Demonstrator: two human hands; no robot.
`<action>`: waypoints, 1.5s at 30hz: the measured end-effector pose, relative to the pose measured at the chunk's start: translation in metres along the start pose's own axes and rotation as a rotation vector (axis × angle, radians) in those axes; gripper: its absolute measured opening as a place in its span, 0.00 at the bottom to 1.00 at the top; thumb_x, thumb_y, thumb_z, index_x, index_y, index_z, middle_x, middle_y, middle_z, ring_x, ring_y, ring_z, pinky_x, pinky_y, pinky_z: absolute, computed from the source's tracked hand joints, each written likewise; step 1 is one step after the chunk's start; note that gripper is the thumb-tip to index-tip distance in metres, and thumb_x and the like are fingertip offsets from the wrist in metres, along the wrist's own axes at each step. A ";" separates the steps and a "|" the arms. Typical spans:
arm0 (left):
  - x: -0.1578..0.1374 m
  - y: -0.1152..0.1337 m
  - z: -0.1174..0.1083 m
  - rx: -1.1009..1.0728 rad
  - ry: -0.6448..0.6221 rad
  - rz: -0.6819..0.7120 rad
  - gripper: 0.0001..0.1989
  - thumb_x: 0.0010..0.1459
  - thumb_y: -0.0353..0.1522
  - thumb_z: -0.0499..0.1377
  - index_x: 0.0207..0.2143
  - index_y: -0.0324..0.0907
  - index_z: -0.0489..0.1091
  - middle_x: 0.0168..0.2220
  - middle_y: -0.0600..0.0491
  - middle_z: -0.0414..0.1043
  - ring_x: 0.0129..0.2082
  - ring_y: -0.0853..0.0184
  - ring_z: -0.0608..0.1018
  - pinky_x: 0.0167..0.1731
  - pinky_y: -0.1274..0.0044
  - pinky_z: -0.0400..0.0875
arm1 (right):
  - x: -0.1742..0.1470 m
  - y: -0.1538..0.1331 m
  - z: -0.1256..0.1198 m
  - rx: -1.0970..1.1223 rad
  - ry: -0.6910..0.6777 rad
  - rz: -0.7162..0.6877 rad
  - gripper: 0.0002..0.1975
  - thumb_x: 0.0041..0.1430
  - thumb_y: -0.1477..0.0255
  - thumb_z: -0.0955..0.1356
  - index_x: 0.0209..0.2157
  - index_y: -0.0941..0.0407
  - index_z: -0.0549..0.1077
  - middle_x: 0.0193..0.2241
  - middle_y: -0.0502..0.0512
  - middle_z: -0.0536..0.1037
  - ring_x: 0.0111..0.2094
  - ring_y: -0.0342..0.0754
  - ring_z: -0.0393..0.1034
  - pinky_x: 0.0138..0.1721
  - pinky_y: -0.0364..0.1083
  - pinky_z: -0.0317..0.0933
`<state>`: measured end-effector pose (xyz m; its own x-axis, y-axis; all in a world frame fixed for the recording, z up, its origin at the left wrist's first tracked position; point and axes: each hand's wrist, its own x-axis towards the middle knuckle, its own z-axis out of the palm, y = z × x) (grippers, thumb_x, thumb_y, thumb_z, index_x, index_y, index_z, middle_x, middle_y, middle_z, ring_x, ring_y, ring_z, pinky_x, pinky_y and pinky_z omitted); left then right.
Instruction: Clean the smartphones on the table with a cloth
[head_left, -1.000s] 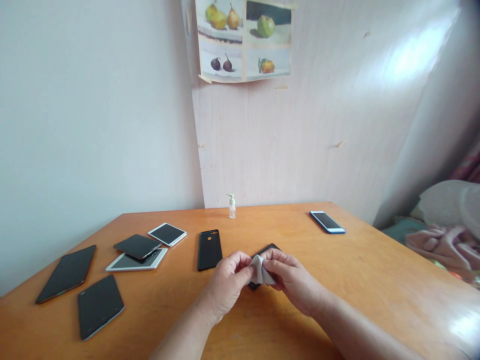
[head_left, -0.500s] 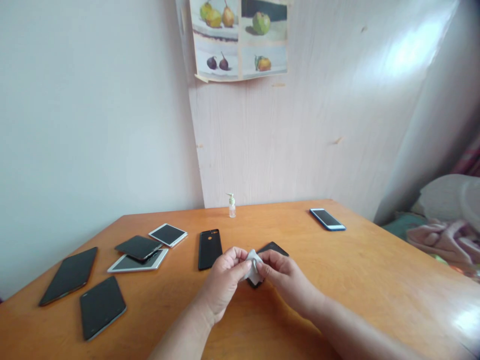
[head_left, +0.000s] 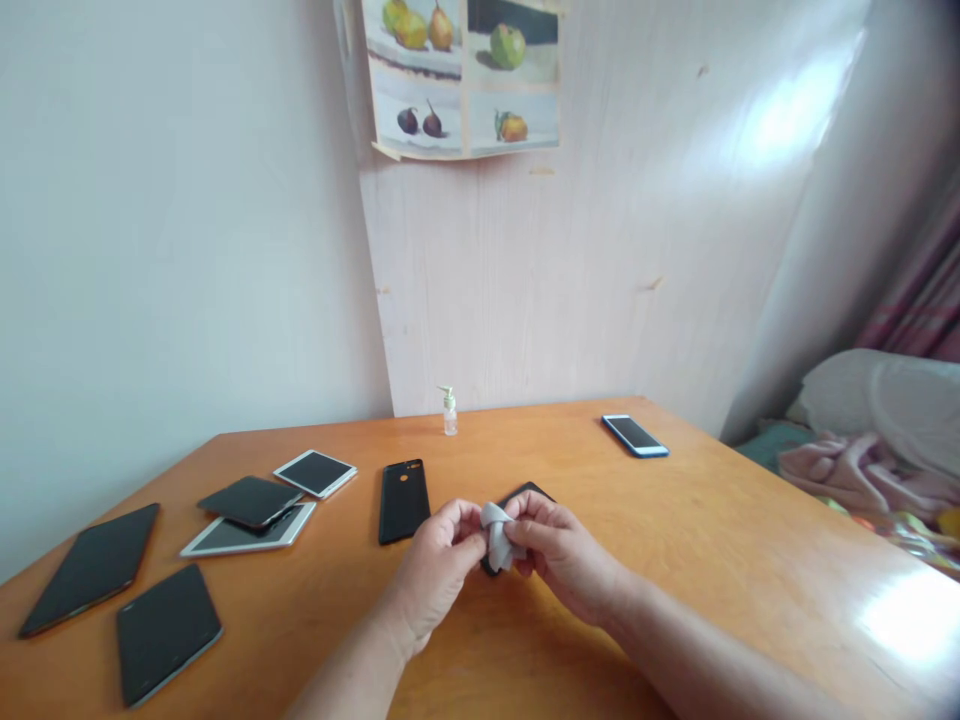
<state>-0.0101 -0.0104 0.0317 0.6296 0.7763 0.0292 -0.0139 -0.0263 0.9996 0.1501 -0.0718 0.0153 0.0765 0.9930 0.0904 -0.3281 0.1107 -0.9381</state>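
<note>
Between my two hands is a small crumpled grey-white cloth (head_left: 501, 545), pinched in the fingers. My left hand (head_left: 442, 560) is closed on its left side, and my right hand (head_left: 559, 540) grips its right side. Below and behind the cloth lies a black phone (head_left: 529, 490) on the table, mostly covered by my hands. Just left of my hands rests a black phone case (head_left: 403, 500) with a round hole, its inside facing up.
On the wooden table (head_left: 315, 630), several dark tablets or phones, such as a black one (head_left: 169, 630), lie at left. A pump bottle (head_left: 450, 412) stands at the back. A blue-edged phone (head_left: 634, 436) lies back right. Bedding (head_left: 862, 460) is beyond the right edge.
The view has turned slightly right, so the table things shift left. My fingers have moved on the cloth, which is now folded into a different, bunched shape.
</note>
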 end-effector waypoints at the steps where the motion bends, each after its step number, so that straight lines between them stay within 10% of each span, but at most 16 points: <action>1: 0.000 0.001 0.000 -0.020 -0.018 -0.012 0.08 0.56 0.35 0.61 0.37 0.41 0.69 0.31 0.55 0.74 0.31 0.69 0.73 0.33 0.79 0.65 | 0.000 0.000 0.001 -0.017 0.011 0.001 0.06 0.55 0.71 0.70 0.33 0.57 0.69 0.23 0.49 0.74 0.24 0.42 0.65 0.26 0.42 0.52; 20: 0.003 -0.008 -0.003 -0.064 -0.001 0.030 0.11 0.58 0.39 0.61 0.37 0.42 0.69 0.34 0.54 0.71 0.35 0.67 0.74 0.40 0.74 0.69 | -0.001 0.003 0.007 -0.229 0.053 -0.038 0.16 0.54 0.58 0.72 0.34 0.57 0.72 0.27 0.52 0.78 0.28 0.44 0.70 0.28 0.43 0.60; 29: 0.008 -0.023 -0.015 0.581 0.264 0.131 0.28 0.48 0.40 0.65 0.51 0.41 0.67 0.50 0.44 0.71 0.50 0.55 0.73 0.52 0.66 0.65 | 0.020 0.001 -0.038 -0.817 0.312 -0.161 0.08 0.57 0.65 0.67 0.31 0.55 0.74 0.23 0.49 0.74 0.27 0.46 0.67 0.29 0.45 0.60; 37: 0.008 -0.037 -0.013 0.954 0.160 0.173 0.40 0.44 0.37 0.67 0.60 0.41 0.60 0.54 0.41 0.70 0.56 0.49 0.68 0.56 0.63 0.60 | 0.014 -0.004 -0.041 -1.447 0.082 -0.192 0.14 0.61 0.74 0.63 0.40 0.53 0.80 0.39 0.57 0.76 0.42 0.50 0.70 0.45 0.46 0.61; 45: 0.010 -0.040 -0.013 0.958 0.160 0.207 0.41 0.46 0.34 0.64 0.63 0.38 0.55 0.52 0.41 0.70 0.53 0.50 0.69 0.55 0.64 0.60 | -0.011 -0.012 0.005 -1.517 -0.268 -0.285 0.18 0.69 0.63 0.58 0.52 0.47 0.75 0.49 0.54 0.77 0.47 0.53 0.67 0.50 0.51 0.58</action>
<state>-0.0136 0.0063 -0.0077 0.5726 0.7729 0.2734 0.5662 -0.6139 0.5501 0.1482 -0.0833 0.0274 -0.2491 0.9440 0.2164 0.8981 0.3087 -0.3133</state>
